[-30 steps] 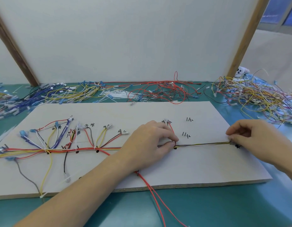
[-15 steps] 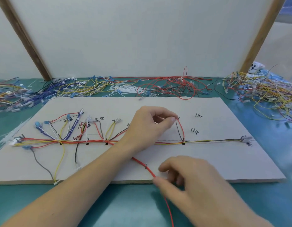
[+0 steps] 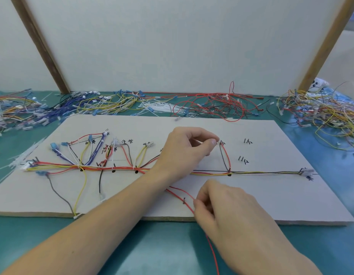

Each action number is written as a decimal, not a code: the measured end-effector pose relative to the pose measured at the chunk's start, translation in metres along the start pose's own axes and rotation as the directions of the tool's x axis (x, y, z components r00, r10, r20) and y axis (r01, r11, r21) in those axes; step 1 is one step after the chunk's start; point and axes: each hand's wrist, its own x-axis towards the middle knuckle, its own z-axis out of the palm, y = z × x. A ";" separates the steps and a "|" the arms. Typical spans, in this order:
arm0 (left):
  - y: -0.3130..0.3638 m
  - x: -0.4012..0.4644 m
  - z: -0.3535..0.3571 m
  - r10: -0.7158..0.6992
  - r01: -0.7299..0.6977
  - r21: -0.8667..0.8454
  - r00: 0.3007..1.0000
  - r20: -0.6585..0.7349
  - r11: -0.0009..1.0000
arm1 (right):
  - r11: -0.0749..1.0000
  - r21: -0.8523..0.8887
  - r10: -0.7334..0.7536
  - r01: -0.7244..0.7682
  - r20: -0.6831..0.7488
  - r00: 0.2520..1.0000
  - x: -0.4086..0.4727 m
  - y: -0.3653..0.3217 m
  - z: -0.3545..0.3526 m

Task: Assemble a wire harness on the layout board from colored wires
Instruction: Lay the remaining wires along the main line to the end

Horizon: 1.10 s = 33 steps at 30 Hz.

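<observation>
The person's left hand (image 3: 189, 148) sits over the middle of the flat pale grey layout board (image 3: 271, 199), fingers curled in, thumb and forefinger pinched together at the top end of a short red and black wire pair (image 3: 225, 157) that drops from the fingertips down to the long horizontal harness trunk of red, yellow and black wires (image 3: 251, 172) just to the right of that hand's wrist. The trunk carries on rightward, well away from the hand, to a small white plastic connector (image 3: 306, 172) near the board's right end, and leftward beneath the forearm into a fan of blue, yellow, red and white branch wires (image 3: 88, 153). Nearer to the person, the right hand (image 3: 227, 213) hovers at the board's front edge with its fingers bent, thumb and fingertips pinching a long loose red wire (image 3: 180, 196); this wire runs from under the left forearm to the pinch, then trails off below that hand across the teal table mat (image 3: 162, 251). Beyond both hands, along the white back panel (image 3: 172, 46), lie loose heaps of coloured spare wires (image 3: 212, 105).
</observation>
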 end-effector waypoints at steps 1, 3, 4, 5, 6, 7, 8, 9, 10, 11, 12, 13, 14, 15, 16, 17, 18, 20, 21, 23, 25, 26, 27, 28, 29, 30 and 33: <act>0.000 0.001 0.000 -0.004 0.004 -0.003 1.000 -0.003 1.000 | 0.997 0.075 0.023 -0.023 -0.002 1.000 0.001 0.004 0.000; 0.000 0.001 0.000 -0.004 0.004 -0.007 1.000 -0.004 1.000 | 0.962 0.269 0.035 -0.035 0.005 0.999 0.007 0.017 -0.001; 0.000 0.001 -0.001 -0.001 0.001 -0.010 1.000 -0.007 1.000 | 0.933 0.358 0.033 -0.034 0.010 0.999 0.011 0.025 -0.001; 0.000 0.001 -0.001 0.005 -0.005 -0.010 1.000 -0.011 1.000 | 0.903 0.429 0.031 -0.032 0.008 0.999 0.014 0.032 -0.003; 0.000 0.001 -0.001 0.018 -0.018 -0.001 1.000 -0.017 1.000 | 0.878 0.478 0.030 -0.028 0.003 1.000 0.017 0.039 -0.005; 0.000 0.001 -0.001 0.039 -0.039 0.021 0.999 -0.019 0.999 | 0.861 0.508 0.026 -0.022 0.000 1.000 0.020 0.045 -0.009; 0.000 0.001 -0.001 0.067 -0.066 0.055 0.998 -0.018 0.996 | 0.851 0.524 0.021 -0.020 0.003 1.000 0.022 0.051 -0.012; -0.001 0.000 0.000 0.100 -0.098 0.097 0.995 -0.013 0.990 | 0.847 0.532 0.018 -0.021 0.011 1.000 0.024 0.056 -0.015; -0.001 0.000 0.000 0.137 -0.135 0.139 0.991 -0.006 0.981 | 0.847 0.531 0.018 -0.027 0.022 1.000 0.026 0.062 -0.018; -0.001 -0.001 0.001 0.172 -0.170 0.174 0.985 0.002 0.970 | 0.850 0.525 0.024 -0.037 0.032 0.999 0.027 0.066 -0.020; -0.002 -0.002 0.001 0.203 -0.200 0.203 0.979 0.009 0.958 | 0.852 0.521 0.036 -0.049 0.036 0.999 0.029 0.071 -0.023; -0.003 -0.003 0.002 0.226 -0.224 0.230 0.974 0.018 0.947 | 0.851 0.521 0.054 -0.062 0.032 0.998 0.030 0.075 -0.026; -0.003 -0.004 0.002 0.243 -0.243 0.255 0.970 0.030 0.936 | 0.848 0.524 0.077 -0.074 0.015 0.997 0.032 0.081 -0.030; -0.004 -0.006 0.003 0.252 -0.254 0.278 0.967 0.043 0.926 | 0.847 0.524 0.106 -0.086 -0.008 0.994 0.034 0.086 -0.034; -0.004 -0.007 0.004 0.254 -0.260 0.296 0.965 0.061 0.919 | 0.846 0.523 0.135 -0.103 -0.025 0.990 0.036 0.091 -0.038; -0.005 -0.008 0.005 0.251 -0.266 0.312 0.964 0.086 0.912 | 0.838 0.531 0.165 -0.125 -0.028 0.986 0.038 0.095 -0.041; -0.005 -0.008 0.005 0.249 -0.275 0.328 0.961 0.121 0.904 | 0.822 0.550 0.188 -0.148 -0.017 0.982 0.039 0.098 -0.044; -0.004 -0.009 0.007 0.240 -0.304 0.373 0.948 0.210 0.877 | 0.797 0.579 0.216 -0.172 -0.007 0.976 0.042 0.102 -0.045; -0.004 -0.010 0.008 0.237 -0.326 0.403 0.937 0.256 0.855 | 0.800 0.574 0.228 -0.173 -0.025 0.973 0.042 0.104 -0.045; -0.004 -0.011 0.010 0.240 -0.374 0.457 0.915 0.325 0.807 | 0.822 0.545 0.239 -0.165 -0.066 0.969 0.044 0.106 -0.045; -0.004 -0.010 0.012 0.240 -0.394 0.481 0.905 0.351 0.783 | 0.834 0.530 0.241 -0.151 -0.104 0.965 0.045 0.105 -0.044; -0.004 -0.010 0.012 0.243 -0.397 0.482 0.904 0.352 0.781 | 0.844 0.517 0.240 -0.141 -0.130 0.962 0.046 0.105 -0.044; -0.005 -0.010 0.012 0.246 -0.399 0.479 0.903 0.351 0.782 | 0.863 0.489 0.234 -0.128 -0.160 0.959 0.047 0.104 -0.044; -0.005 -0.009 0.012 0.246 -0.399 0.476 0.903 0.352 0.784 | 0.888 0.444 0.221 -0.115 -0.193 0.956 0.047 0.104 -0.044; -0.005 -0.010 0.011 0.241 -0.396 0.475 0.904 0.354 0.786 | 0.917 0.386 0.203 -0.104 -0.227 0.952 0.047 0.103 -0.044; -0.005 -0.010 0.011 0.234 -0.392 0.475 0.904 0.358 0.788 | 0.941 0.324 0.185 -0.094 -0.263 0.947 0.048 0.102 -0.045; -0.006 -0.009 0.012 0.206 -0.357 0.471 0.917 0.343 0.807 | 0.969 0.236 0.155 -0.080 -0.318 0.936 0.053 0.098 -0.050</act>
